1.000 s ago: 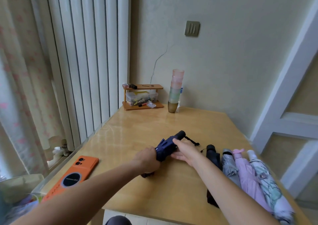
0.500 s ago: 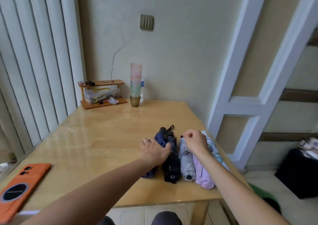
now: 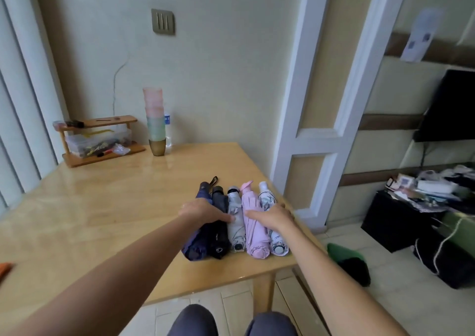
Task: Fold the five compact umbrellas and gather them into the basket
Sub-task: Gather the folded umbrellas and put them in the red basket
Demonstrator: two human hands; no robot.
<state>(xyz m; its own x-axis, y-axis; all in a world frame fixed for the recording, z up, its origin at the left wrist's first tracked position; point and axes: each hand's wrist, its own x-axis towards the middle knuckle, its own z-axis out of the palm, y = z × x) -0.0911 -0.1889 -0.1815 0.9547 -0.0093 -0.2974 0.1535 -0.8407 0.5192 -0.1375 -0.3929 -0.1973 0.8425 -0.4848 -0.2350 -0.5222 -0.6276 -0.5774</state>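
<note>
**Neatly Rowed Umbrellas**

Five folded umbrellas [image 3: 235,229], navy, black, grey, pink and patterned white, were laid touching at the table's [image 3: 115,207] near right corner. The left hand [image 3: 203,211] and right hand [image 3: 272,216] were rested on them, fingers loosely straight. Stacked cups [image 3: 155,122] were seen far left.

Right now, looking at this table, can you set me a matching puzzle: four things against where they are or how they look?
Things:
1 navy umbrella
2 pink umbrella
3 cups
4 rack

Place or look:
A under the right hand
B left end of the row
C back-left corner of the table
D pink on top, brown at bottom

Pairs: 1-B, 2-A, 3-D, 4-C.
</note>
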